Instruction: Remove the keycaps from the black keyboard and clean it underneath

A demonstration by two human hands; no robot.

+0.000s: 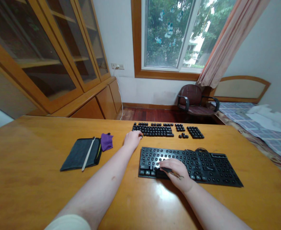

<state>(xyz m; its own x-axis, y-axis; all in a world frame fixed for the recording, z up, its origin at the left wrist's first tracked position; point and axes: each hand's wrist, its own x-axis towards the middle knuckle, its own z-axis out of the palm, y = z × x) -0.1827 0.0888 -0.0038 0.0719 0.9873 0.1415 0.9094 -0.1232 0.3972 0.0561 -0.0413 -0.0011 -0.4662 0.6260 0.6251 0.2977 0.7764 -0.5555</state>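
A black keyboard base (202,164) with most keys removed lies on the wooden table (35,143). Behind it, the removed keycaps (154,129) are laid out in keyboard order. My left hand (132,139) reaches to the left end of the keycap rows, fingers curled at a keycap. My right hand (175,171) rests on the lower left of the keyboard base, fingers closed around a thin dark tool (172,172) over a few fitted keys.
A dark grey pouch (81,154) with a white stick on it and a purple cloth (106,141) lie left of my left arm. A brown armchair (195,100), a bed (262,121) and wooden cabinets (59,64) stand beyond the table.
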